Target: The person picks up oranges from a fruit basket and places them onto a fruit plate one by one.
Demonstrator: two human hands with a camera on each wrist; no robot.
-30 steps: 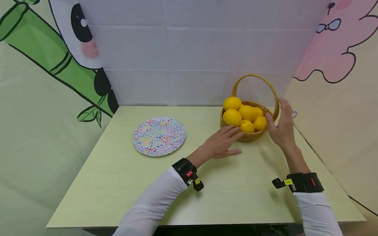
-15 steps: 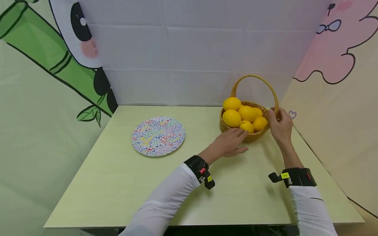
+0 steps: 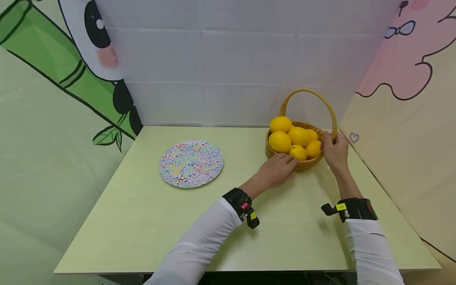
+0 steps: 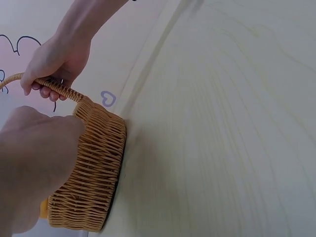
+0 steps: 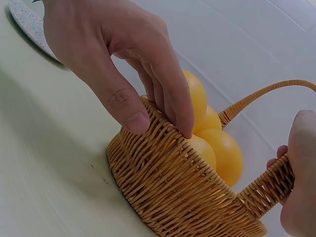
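A wicker basket (image 3: 303, 167) with a tall arched handle (image 3: 307, 91) stands at the back right of the table, filled with several smooth yellow lemons (image 3: 280, 141). At its front rim my left hand (image 3: 275, 173) pinches the wicker; the right wrist view shows the thumb outside the wall and the fingers (image 5: 177, 103) over the inner side, against the lemons. My right hand (image 3: 336, 153) grips the right foot of the handle, with its fingers curled round it in the left wrist view. The basket's wicker side (image 4: 91, 165) shows upright from the left wrist.
Left of the basket lies a round, flat board (image 3: 192, 163) with a multicoloured squiggle pattern. The pale table (image 3: 149, 233) meets a white backdrop (image 3: 231, 79) close behind the basket. A printed cloth wall (image 3: 399, 158) runs along the right side.
My right hand has come in from beside the basket and taken hold of the handle's foot. My left hand has moved right and closed on the front rim. The basket looks unmoved.
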